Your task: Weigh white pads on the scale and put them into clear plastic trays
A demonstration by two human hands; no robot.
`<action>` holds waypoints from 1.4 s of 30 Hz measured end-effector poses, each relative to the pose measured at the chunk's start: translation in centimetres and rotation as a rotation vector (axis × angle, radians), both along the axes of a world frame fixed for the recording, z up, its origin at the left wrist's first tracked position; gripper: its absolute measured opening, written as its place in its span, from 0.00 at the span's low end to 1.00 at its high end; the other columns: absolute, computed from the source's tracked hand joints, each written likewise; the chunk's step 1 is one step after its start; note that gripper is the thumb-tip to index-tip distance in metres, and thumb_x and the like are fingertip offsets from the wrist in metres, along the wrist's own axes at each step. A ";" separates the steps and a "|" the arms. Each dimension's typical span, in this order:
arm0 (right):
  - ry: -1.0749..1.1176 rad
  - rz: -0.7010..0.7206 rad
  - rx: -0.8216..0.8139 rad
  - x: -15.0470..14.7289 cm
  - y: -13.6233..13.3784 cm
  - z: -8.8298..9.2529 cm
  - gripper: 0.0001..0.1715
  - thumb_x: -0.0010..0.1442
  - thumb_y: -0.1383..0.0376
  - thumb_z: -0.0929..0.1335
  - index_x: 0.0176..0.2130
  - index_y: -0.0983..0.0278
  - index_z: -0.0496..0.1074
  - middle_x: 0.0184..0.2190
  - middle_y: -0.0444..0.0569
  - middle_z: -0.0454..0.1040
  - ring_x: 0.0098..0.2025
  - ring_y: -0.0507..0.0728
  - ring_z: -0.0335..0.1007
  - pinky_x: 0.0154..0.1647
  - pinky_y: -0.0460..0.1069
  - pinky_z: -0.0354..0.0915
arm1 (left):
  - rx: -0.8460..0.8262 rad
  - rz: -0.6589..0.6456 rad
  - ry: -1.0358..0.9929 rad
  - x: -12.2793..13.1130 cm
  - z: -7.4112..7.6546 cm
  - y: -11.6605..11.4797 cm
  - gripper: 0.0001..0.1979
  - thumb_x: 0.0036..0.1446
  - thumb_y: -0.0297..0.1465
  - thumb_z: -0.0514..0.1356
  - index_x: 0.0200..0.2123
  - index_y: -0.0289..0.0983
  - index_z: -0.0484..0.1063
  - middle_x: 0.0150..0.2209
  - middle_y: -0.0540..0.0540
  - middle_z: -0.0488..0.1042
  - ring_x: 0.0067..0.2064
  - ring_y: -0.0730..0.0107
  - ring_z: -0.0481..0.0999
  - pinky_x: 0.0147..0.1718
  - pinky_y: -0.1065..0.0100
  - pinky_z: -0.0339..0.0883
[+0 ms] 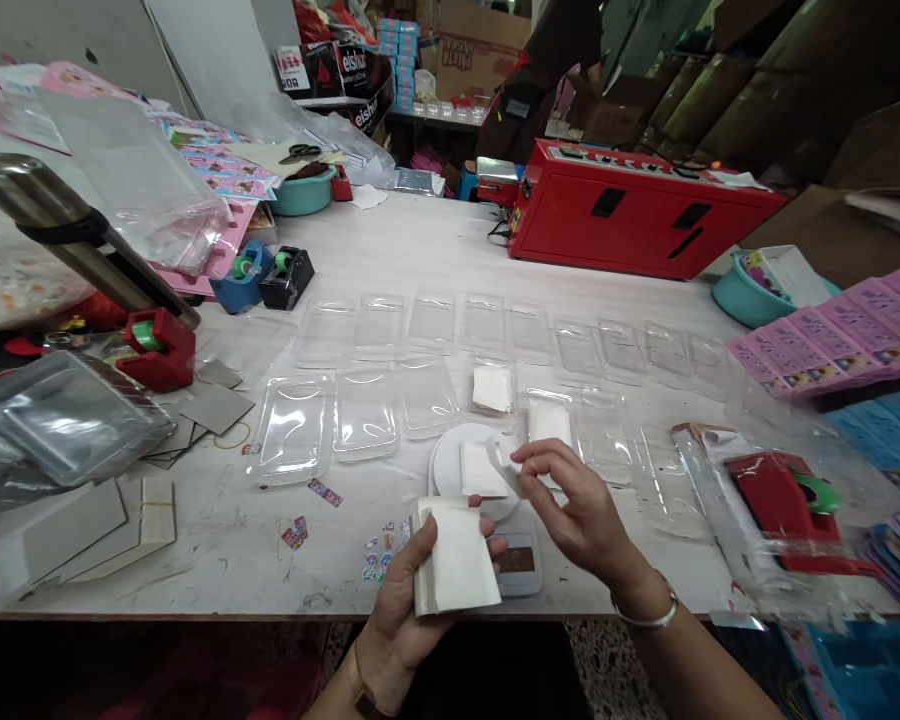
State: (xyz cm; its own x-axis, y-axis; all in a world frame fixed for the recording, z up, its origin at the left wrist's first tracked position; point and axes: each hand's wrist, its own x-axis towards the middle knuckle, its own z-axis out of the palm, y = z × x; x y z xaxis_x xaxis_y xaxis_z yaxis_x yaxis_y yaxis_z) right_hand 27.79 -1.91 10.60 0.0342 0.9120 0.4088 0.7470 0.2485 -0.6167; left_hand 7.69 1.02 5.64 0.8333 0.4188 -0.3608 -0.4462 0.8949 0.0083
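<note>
A stack of cream paper sheets (461, 565) lies in my left hand (405, 610), thumb on top and fingers curled around its far side. My right hand (577, 505) pinches a few thin white sheets (508, 470), bent upward at their edge. Under them stands a white kitchen scale (446, 455) with a small paper pile (480, 470) on its round plate. Its display end shows partly behind my left fingers. Just beyond, one clear plastic tray holds a paper pile (491, 388); another pile (549, 422) sits in a tray beside my right fingertips.
Rows of clear plastic trays (365, 412) cover the table's middle. Tape dispensers stand left (161, 345) and right (780, 500). Grey card pieces (82, 530) lie front left. A red machine (637, 215) stands at the back; pink boxes (840, 325) line the right. A person (529, 95) is beyond the table.
</note>
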 end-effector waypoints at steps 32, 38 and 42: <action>-0.127 -0.190 -0.058 -0.7 -5.0 -1.1 0.12 0.67 0.64 0.63 0.50 0.59 0.68 0.42 0.54 0.75 0.46 0.62 0.73 0.44 0.61 0.72 | 0.169 0.213 0.126 -11.3 -1.9 -3.2 0.50 0.41 0.36 0.68 0.66 0.34 0.51 0.40 0.42 0.72 0.34 0.68 0.69 0.39 0.64 0.68; -0.232 -0.148 -0.323 3.5 -0.3 -0.8 0.14 0.66 0.61 0.64 0.50 0.62 0.68 0.44 0.53 0.74 0.45 0.61 0.72 0.43 0.57 0.69 | 0.291 0.220 -0.025 -8.6 -1.4 -1.0 0.47 0.42 0.39 0.67 0.64 0.31 0.56 0.43 0.40 0.72 0.32 0.71 0.67 0.36 0.66 0.68; -0.218 -0.012 -0.423 2.7 3.2 -1.3 0.18 0.64 0.62 0.67 0.53 0.61 0.68 0.47 0.52 0.72 0.50 0.61 0.68 0.48 0.57 0.67 | 0.279 0.051 -0.140 -4.5 -1.2 0.1 0.46 0.44 0.40 0.67 0.64 0.32 0.56 0.45 0.40 0.72 0.35 0.71 0.69 0.39 0.67 0.69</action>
